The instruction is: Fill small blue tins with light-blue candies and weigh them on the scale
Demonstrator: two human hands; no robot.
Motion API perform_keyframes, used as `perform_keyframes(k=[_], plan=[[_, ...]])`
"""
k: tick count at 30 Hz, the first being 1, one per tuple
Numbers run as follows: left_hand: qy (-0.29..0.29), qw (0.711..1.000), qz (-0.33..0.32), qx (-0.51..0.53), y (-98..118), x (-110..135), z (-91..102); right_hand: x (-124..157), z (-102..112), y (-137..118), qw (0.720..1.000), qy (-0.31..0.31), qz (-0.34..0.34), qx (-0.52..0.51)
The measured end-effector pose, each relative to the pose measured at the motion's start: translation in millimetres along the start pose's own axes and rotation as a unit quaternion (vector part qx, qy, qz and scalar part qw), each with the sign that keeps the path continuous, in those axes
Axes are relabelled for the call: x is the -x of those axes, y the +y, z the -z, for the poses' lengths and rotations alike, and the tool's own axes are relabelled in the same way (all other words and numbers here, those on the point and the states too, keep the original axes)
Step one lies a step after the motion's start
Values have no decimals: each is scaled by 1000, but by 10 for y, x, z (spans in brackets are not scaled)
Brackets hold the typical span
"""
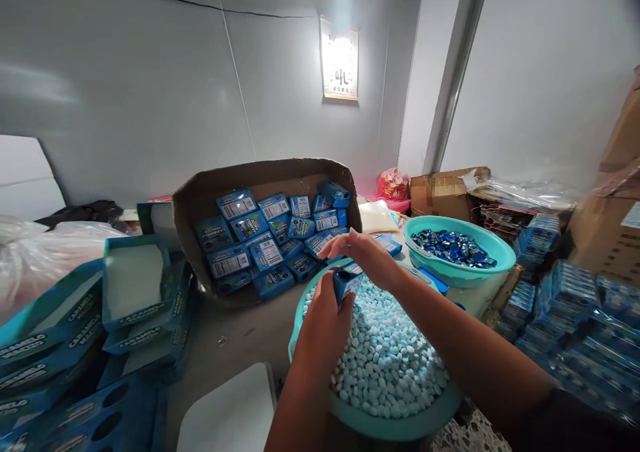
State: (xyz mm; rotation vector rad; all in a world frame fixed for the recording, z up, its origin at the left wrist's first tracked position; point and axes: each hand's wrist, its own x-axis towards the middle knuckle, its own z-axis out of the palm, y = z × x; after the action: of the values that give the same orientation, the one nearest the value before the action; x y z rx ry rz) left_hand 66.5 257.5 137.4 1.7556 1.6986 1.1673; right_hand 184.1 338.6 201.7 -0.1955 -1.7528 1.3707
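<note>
Grey panel walls close in the room behind a lit framed sign point(339, 59), and along the left side lie stacks of flat blue printed cartons point(50, 345). Farther in, a shallow cardboard tray point(260, 175) holds a jumble of small blue boxes point(265, 252). Near the middle, the left hand point(323, 325) rises from below, its fingers point(325, 299) curled closely around a small blue box point(345, 284) above a heap of pale blue pellets point(385, 352) in a teal basin point(395, 429). That box should be light and stiff but crushable, best held by its flat faces, while the pellets look hard, smooth and quick to roll. The right forearm crosses from the lower right, with the right hand point(363, 255) arched over the box, its fingers point(337, 244) pressed together; whether they grip it, I cannot tell. Farther right sit a second teal basin point(460, 269) of dark blue pieces point(450, 247) and shrink-wrapped blue packs point(570, 319).
</note>
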Motion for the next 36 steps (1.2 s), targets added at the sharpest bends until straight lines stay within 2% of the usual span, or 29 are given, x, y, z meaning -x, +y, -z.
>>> perform_keyframes(k=[5, 10, 15, 18, 20, 24, 27, 30, 33, 36], plan=[[3, 1000, 16, 10, -39, -11, -20, 21, -15, 1, 989, -37, -25, 138], [14, 999, -22, 37, -118, -36, -52, 32, -6, -12, 976, -72, -47, 200], [16, 996, -68, 62, -178, -33, -52, 86, 6, -169, 946, -108, -123, 279], [18, 995, -61, 72, -159, -23, -46, 105, 6, -215, 930, -126, -138, 316], [19, 997, -38, 66, -135, -26, -44, 100, 18, -186, 926, -108, -129, 338], [41, 998, 10, 50, -95, -40, -32, 50, 95, -22, 930, -12, -83, 358], [86, 994, -4, 72, -72, -23, -22, 3, 159, 90, 948, 93, -67, 297], [143, 986, -30, 77, -14, 20, -5, -32, 208, 150, 956, 190, -93, 203], [179, 981, -54, 47, 60, 68, 102, -53, 262, 220, 950, 190, -130, 212], [200, 978, -41, 38, 69, 181, 419, -35, 285, 340, 928, 96, -174, 316]])
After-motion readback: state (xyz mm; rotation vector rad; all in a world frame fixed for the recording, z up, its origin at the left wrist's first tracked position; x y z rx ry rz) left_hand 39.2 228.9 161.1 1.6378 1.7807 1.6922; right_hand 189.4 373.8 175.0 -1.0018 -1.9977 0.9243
